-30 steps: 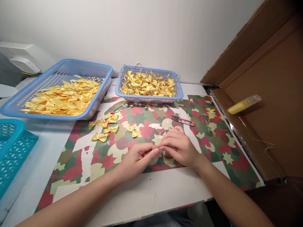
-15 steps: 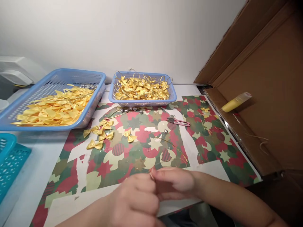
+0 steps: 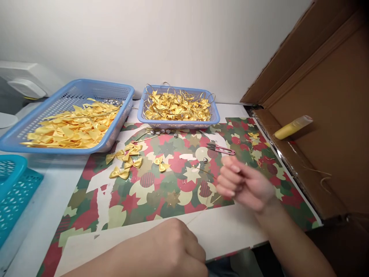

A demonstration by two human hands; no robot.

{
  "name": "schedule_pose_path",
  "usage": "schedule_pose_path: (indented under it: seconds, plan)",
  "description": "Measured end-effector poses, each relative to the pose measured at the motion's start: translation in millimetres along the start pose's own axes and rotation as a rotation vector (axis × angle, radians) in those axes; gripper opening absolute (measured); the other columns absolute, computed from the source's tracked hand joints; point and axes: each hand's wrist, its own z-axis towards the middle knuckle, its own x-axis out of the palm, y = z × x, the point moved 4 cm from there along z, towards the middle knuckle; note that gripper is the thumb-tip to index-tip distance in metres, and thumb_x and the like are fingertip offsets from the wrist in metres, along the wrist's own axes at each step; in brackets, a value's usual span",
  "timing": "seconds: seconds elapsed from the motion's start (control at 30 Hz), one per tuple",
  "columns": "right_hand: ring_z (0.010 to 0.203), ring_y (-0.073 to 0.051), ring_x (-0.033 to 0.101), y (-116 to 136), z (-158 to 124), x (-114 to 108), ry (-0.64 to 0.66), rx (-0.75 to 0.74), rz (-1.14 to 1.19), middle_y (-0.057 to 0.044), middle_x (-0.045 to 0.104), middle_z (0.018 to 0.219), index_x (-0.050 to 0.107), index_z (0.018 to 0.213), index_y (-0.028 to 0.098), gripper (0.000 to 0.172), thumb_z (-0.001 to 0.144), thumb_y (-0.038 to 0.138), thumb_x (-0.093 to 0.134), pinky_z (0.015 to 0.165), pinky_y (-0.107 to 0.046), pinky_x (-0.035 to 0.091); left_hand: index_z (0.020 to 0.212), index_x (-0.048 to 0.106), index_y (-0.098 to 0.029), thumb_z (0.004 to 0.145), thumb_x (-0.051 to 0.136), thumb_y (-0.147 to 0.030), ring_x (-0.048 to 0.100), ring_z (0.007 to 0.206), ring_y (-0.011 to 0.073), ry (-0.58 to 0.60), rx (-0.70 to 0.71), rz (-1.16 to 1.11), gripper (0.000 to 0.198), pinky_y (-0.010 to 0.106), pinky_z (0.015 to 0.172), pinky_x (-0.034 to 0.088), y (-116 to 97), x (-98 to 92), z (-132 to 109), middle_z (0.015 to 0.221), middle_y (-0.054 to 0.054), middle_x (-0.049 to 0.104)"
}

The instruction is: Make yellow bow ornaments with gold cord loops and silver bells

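My left hand [image 3: 170, 246] is closed in a fist at the bottom centre, its fingertips hidden behind the knuckles. A thin gold cord [image 3: 198, 216] runs from it up to my right hand [image 3: 243, 184]. That hand is raised over the right side of the table, fingers curled in and closed on the cord. Beyond the right hand lie pink-handled thread snips [image 3: 221, 149]. A single silver bell [image 3: 205, 160] sits left of the snips. Farther left, a yellow satin bow [image 3: 161, 164] lies alone, near a group of several bows [image 3: 133, 163].
A large blue basket [image 3: 100, 148] of yellow bows stands at left. A smaller blue basket [image 3: 178, 124] holds bows with gold cords. Several bells [image 3: 163, 131] lie before it. A teal basket [image 3: 17, 165] is at the left edge. A yellow tube [image 3: 292, 128] sticks out by the cardboard wall [image 3: 325, 96].
My hands, together before, have drawn apart. The right moved up and to the right, with cord now showing between them. The left stays low. The view has shifted slightly.
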Motion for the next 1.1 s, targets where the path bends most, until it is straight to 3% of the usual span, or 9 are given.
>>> schedule_pose_path:
  seconds: [0.13, 0.33, 0.7, 0.77, 0.87, 0.93, 1.0, 1.03, 1.1]
  plan:
    - [0.042, -0.009, 0.010, 36, -6, -30, -0.237, -0.246, -0.256, 0.009, 0.009, 0.050, 0.013, 0.065, 0.022, 0.054, 0.091, 0.056, 0.046, 0.042, -0.024, 0.024, 0.068, 0.046, -0.022, 0.095, 0.030, -0.031, 0.035, 0.044, 0.0152, 0.023, 0.015, -0.082, 0.033, 0.030, 0.039, 0.028, 8, 1.5, -5, 0.049, 0.001, 0.043]
    - [0.044, -0.011, 0.010, 55, -7, -57, -0.443, -0.390, -0.505, 0.008, 0.009, 0.052, 0.010, 0.068, 0.022, 0.051, 0.094, 0.058, 0.036, 0.043, -0.026, 0.021, 0.071, 0.052, -0.023, 0.089, 0.041, -0.025, 0.047, 0.046, 0.0136, 0.030, -0.017, -0.179, 0.021, 0.027, 0.042, 0.032, 12, 2.5, -6, 0.053, 0.002, 0.056]
    - [0.047, -0.011, 0.011, 64, -7, -98, -0.568, -0.518, -0.274, 0.006, 0.013, 0.055, 0.022, 0.065, 0.021, 0.037, 0.091, 0.037, 0.041, 0.046, -0.026, 0.015, 0.072, 0.062, -0.021, 0.088, 0.047, -0.026, 0.053, 0.052, 0.0132, -0.031, -0.098, -0.156, 0.022, 0.026, 0.048, 0.037, 19, 3.9, -13, 0.057, 0.002, 0.061]
    - [0.046, -0.011, 0.011, 65, -7, -98, -0.581, -0.569, -0.266, 0.005, 0.014, 0.054, 0.023, 0.063, 0.020, 0.037, 0.091, 0.037, 0.040, 0.046, -0.027, 0.015, 0.076, 0.066, -0.021, 0.087, 0.049, -0.028, 0.056, 0.063, 0.0156, -0.082, -0.085, -0.024, 0.021, 0.028, 0.059, 0.042, 20, 0.1, -14, 0.067, 0.005, 0.065]
    - [0.046, -0.011, 0.012, 67, -10, -89, -0.568, -0.689, -0.352, 0.005, 0.014, 0.053, 0.019, 0.061, 0.019, 0.040, 0.090, 0.037, 0.039, 0.046, -0.027, 0.015, 0.101, 0.068, -0.024, 0.086, 0.053, -0.034, 0.058, 0.098, 0.0262, -0.221, -0.094, 0.310, 0.024, 0.039, 0.085, 0.043, 24, -15.9, -18, 0.107, 0.010, 0.068]
    - [0.047, -0.011, 0.013, 68, -13, -79, -0.550, -0.765, -0.429, 0.004, 0.014, 0.053, 0.017, 0.060, 0.018, 0.040, 0.089, 0.036, 0.037, 0.047, -0.028, 0.016, 0.109, 0.064, -0.024, 0.088, 0.050, -0.031, 0.056, 0.104, 0.0277, -0.407, -0.235, 0.524, 0.026, 0.042, 0.090, 0.041, 31, -36.4, -24, 0.114, 0.011, 0.064]
    - [0.048, -0.012, 0.014, 66, -14, -70, -0.533, -0.816, -0.487, 0.003, 0.014, 0.053, 0.017, 0.058, 0.018, 0.039, 0.088, 0.033, 0.037, 0.049, -0.029, 0.017, 0.101, 0.062, -0.020, 0.091, 0.045, -0.025, 0.057, 0.096, 0.0257, -0.679, -0.553, 0.703, 0.020, 0.040, 0.085, 0.044, 42, -62.7, -37, 0.101, 0.011, 0.063]
    - [0.048, -0.012, 0.015, 64, -15, -66, -0.522, -0.827, -0.509, 0.003, 0.014, 0.053, 0.018, 0.057, 0.018, 0.038, 0.087, 0.031, 0.038, 0.050, -0.029, 0.017, 0.100, 0.060, -0.018, 0.091, 0.046, -0.028, 0.056, 0.096, 0.0277, -0.729, -0.718, 0.779, 0.020, 0.041, 0.083, 0.044, 48, -72.5, -43, 0.098, 0.012, 0.062]
    - [0.049, -0.012, 0.021, 57, -14, -59, -0.500, -0.823, -0.563, 0.003, 0.018, 0.052, 0.023, 0.054, 0.018, 0.036, 0.085, 0.026, 0.040, 0.051, -0.030, 0.019, 0.103, 0.058, -0.016, 0.088, 0.049, -0.037, 0.055, 0.094, 0.0312, -0.670, -0.951, 0.898, 0.027, 0.043, 0.078, 0.045, 59, -84.8, -51, 0.097, 0.013, 0.061]
